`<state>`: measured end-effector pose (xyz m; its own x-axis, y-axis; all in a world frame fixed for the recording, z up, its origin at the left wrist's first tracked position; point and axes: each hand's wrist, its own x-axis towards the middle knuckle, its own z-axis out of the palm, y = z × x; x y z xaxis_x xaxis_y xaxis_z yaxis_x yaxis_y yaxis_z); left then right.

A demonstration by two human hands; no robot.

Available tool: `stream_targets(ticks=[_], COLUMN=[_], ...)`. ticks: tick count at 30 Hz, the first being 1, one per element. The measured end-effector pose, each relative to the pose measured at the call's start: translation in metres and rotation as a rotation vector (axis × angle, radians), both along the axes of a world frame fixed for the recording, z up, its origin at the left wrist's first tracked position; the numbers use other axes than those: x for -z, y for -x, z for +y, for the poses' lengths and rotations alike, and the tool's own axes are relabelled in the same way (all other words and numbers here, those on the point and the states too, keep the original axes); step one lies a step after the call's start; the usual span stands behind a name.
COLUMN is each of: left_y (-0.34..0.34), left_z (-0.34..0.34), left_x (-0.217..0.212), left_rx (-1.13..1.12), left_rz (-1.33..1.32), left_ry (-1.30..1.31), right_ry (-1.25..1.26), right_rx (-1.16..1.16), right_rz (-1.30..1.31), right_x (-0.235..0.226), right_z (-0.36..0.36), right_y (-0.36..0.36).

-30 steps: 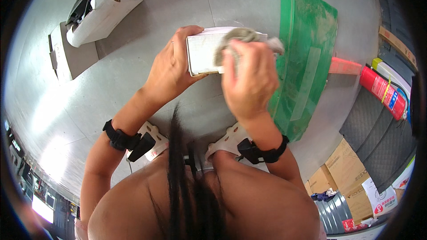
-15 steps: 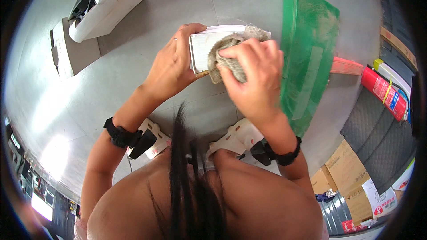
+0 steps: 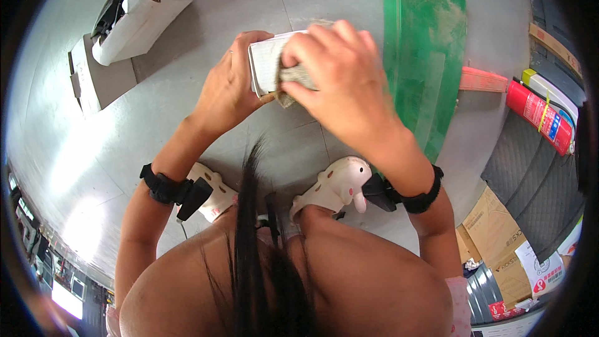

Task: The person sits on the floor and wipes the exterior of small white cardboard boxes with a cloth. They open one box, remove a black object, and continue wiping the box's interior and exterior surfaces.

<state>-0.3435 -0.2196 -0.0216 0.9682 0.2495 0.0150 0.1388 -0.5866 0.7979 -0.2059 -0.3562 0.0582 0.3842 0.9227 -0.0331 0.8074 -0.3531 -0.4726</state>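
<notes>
A white, box-like block point(image 3: 264, 65) with a finely lined face is held up in front of me. My left hand point(image 3: 226, 84) grips its left end, fingers over the far edge and thumb near the lower corner. Against the block's right part my right hand point(image 3: 346, 78) presses a crumpled grey-beige cloth point(image 3: 296, 77), its fingers closed round it. Hand and cloth hide the block's right end. The fingers of my right hand are slightly smeared by motion.
Right of my hands lies a dusty green panel point(image 3: 424, 56). Past it are a pink bar point(image 3: 483, 79), a red fire extinguisher point(image 3: 540, 115), a dark quilted mat point(image 3: 530, 181) and cardboard boxes point(image 3: 496, 231). A torn white carton point(image 3: 146, 19) sits far left, beside another box point(image 3: 112, 81).
My right hand has turned and covers more of the cloth. Both hands and the block appear slightly further left in view, and the surroundings have shifted a little as well.
</notes>
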Motion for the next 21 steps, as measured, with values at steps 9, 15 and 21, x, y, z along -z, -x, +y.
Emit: stream_targets(ticks=[9, 15, 21], left_y=[0.002, 0.0, -0.022], left_z=[0.001, 0.003, -0.007], left_x=[0.0, -0.008, -0.057], left_rx=[0.015, 0.004, 0.136], left_rz=[0.146, 0.18, 0.036], left_ry=[0.031, 0.181, -0.395], right_ry=[-0.275, -0.617, -0.717], right_rx=[0.516, 0.925, 0.874], right_rz=[0.479, 0.785, 0.753], right_x=[0.031, 0.06, 0.062], right_z=[-0.071, -0.083, -0.066], right_y=[-0.016, -0.006, 0.012])
